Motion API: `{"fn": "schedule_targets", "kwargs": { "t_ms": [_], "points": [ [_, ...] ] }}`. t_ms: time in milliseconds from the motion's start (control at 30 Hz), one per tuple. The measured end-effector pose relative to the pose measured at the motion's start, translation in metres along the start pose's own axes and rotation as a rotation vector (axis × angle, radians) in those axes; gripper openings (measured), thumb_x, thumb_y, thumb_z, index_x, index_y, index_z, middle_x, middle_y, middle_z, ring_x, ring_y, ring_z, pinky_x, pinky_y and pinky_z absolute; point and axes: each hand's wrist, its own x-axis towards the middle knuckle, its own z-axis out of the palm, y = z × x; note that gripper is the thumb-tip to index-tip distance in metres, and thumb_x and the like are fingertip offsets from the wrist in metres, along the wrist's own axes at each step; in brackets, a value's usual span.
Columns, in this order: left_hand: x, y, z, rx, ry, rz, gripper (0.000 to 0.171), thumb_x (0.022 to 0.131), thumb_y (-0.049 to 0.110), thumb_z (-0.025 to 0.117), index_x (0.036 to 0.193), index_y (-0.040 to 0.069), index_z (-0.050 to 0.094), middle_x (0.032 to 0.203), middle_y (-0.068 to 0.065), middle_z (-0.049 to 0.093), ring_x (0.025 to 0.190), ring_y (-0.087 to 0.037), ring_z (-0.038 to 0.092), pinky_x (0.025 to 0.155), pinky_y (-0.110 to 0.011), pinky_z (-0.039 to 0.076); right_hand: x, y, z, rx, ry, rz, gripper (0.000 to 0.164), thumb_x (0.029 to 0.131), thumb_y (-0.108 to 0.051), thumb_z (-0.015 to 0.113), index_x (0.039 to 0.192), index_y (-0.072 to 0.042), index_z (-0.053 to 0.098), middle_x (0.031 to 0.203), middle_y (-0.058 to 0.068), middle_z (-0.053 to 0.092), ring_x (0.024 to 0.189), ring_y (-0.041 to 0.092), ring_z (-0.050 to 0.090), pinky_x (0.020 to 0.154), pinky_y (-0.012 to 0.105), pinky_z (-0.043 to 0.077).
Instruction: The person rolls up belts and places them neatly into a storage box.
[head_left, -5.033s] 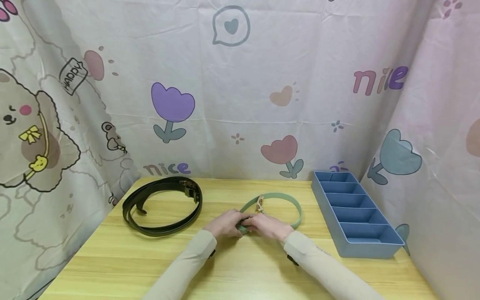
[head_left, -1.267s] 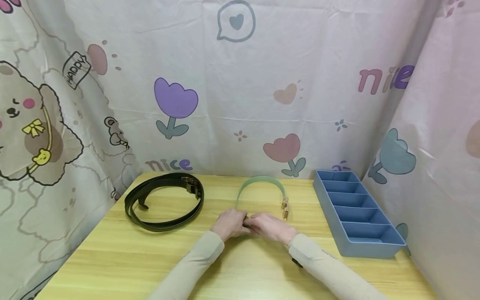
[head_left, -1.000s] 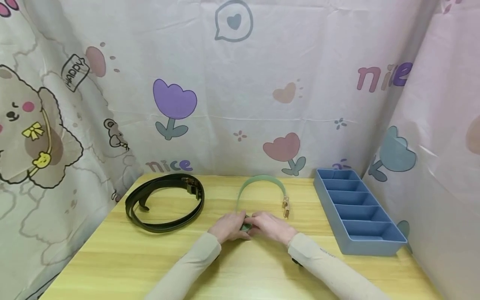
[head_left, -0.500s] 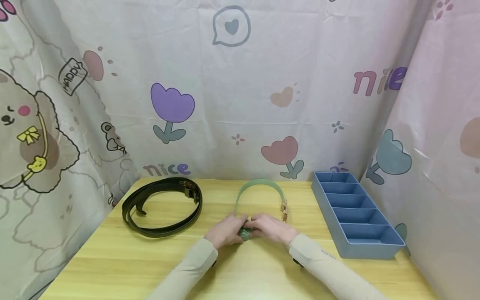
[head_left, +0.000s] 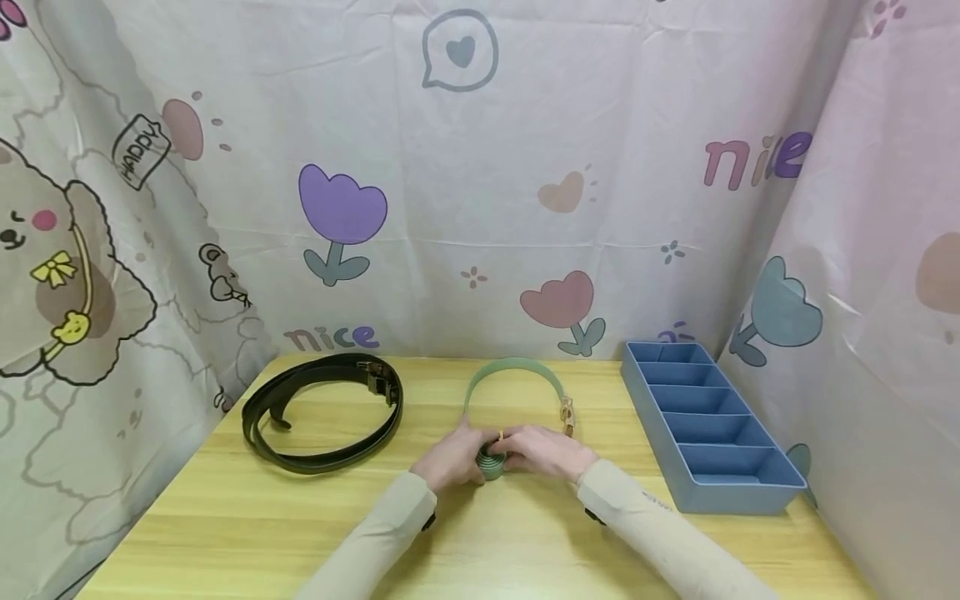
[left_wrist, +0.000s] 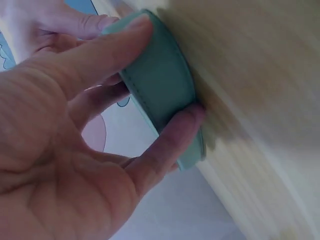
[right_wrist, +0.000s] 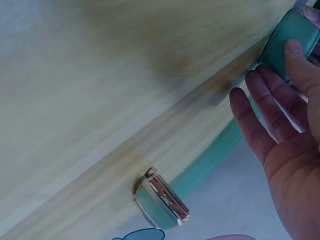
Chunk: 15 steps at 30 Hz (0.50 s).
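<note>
Between the two hands, at the tabletop [head_left: 225,517], I find one end of a green belt [head_left: 492,468] wound into a tight spiral coil, its strap set on edge. The left hand [head_left: 452,458] grips this coil from its own side; on the left wrist feed I see two digits bearing on the stitched outer face, set apart from each other. The right hand [head_left: 543,452] pinches the coil from the opposite side, narrowly; on the right wrist feed I note one digit pressed to the outer face, with further fingers extended nearly straight. Whether those extended fingers touch the belt, I cannot tell.

Beyond the hands, the unwound strap runs out in an open arch and comes back to a gold-toned buckle [head_left: 567,414] just past the right hand. Left of the left hand, well apart, I record a black belt [head_left: 322,463] lying in loose loops, its metal buckle [head_left: 380,383] on the side nearer the hands. Right of the right hand, also apart, stands a blue-grey organizer tray [head_left: 738,500] split by cross walls into compartments. Facing the hands hangs a curtain [head_left: 465,167] printed with tulips and hearts
</note>
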Motion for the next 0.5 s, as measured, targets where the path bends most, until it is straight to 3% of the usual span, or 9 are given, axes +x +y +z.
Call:
{"fn": "schedule_targets", "kwargs": {
  "t_ms": [267, 400, 500],
  "points": [
    [0.006, -0.004, -0.005, 0.019, -0.04, 0.047, 0.048, 0.064, 0.006, 0.089, 0.103, 0.02, 0.065, 0.096, 0.007, 0.066, 0.084, -0.008, 0.056, 0.076, -0.026, 0.048, 0.001, 0.0, 0.0, -0.019, 0.012, -0.037, 0.027, 0.092, -0.024, 0.067, 0.118, -0.018, 0.07, 0.106, -0.003, 0.069, 0.095, 0.006, 0.065, 0.083, 0.018, 0.051],
    [0.009, -0.006, -0.004, 0.017, -0.052, 0.028, 0.043, 0.066, 0.019, 0.09, 0.1, 0.022, 0.064, 0.096, 0.007, 0.065, 0.088, -0.009, 0.057, 0.08, -0.03, 0.048, -0.002, -0.002, -0.002, -0.059, 0.013, -0.007, 0.027, 0.091, -0.025, 0.067, 0.118, -0.021, 0.07, 0.102, -0.005, 0.069, 0.091, 0.005, 0.064, 0.079, 0.017, 0.051],
    [0.011, -0.004, -0.002, 0.037, -0.035, 0.001, 0.04, 0.067, 0.028, 0.09, 0.095, 0.021, 0.062, 0.09, 0.006, 0.063, 0.082, -0.009, 0.055, 0.076, -0.03, 0.049, -0.003, -0.005, -0.002, -0.09, 0.007, 0.022, 0.027, 0.09, -0.025, 0.067, 0.117, -0.023, 0.07, 0.095, -0.004, 0.067, 0.08, 0.003, 0.06, 0.07, 0.015, 0.048]
  ]
}}
